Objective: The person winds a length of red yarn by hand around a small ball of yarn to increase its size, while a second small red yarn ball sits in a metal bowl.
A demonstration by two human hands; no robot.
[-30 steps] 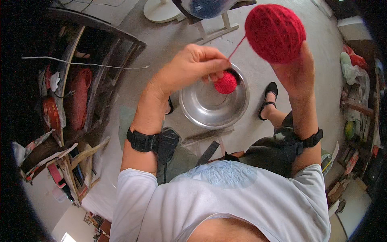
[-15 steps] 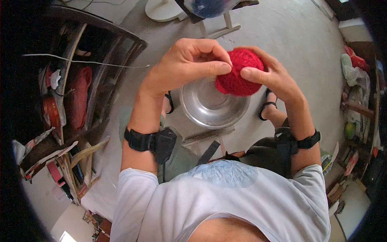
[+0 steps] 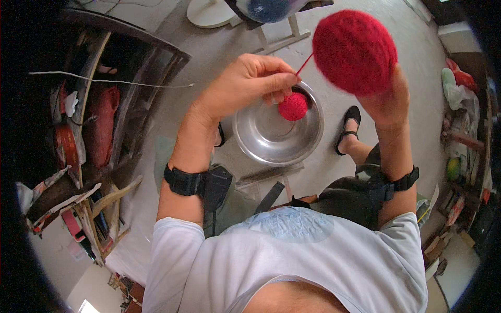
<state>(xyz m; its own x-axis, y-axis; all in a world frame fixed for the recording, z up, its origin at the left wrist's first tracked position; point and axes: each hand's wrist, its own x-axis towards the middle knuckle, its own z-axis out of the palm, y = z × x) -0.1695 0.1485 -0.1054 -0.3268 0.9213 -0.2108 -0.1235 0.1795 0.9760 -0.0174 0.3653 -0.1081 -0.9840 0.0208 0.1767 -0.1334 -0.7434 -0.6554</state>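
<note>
My right hand (image 3: 389,99) holds up a large red ball of yarn (image 3: 355,52), gripping it from below and behind, so most of its fingers are hidden. A taut red strand (image 3: 305,64) runs from this ball to my left hand (image 3: 255,81), which pinches it between thumb and forefinger. Under my left fingers a smaller red ball (image 3: 293,107) shows over the metal basin (image 3: 255,148); whether it rests in the basin or hangs above it, I cannot tell.
Ahead stand a low stool or stand (image 3: 287,36) with a blue round thing on it and a white round base (image 3: 211,13). Dark shelving (image 3: 156,68) lines the left, with a pale wire (image 3: 115,81) across it. Cluttered shelves (image 3: 464,141) are on the right.
My right hand has swung up and to the right with the large yarn ball, drawing a strand out to my left hand. The smaller red ball and more of the basin now show.
</note>
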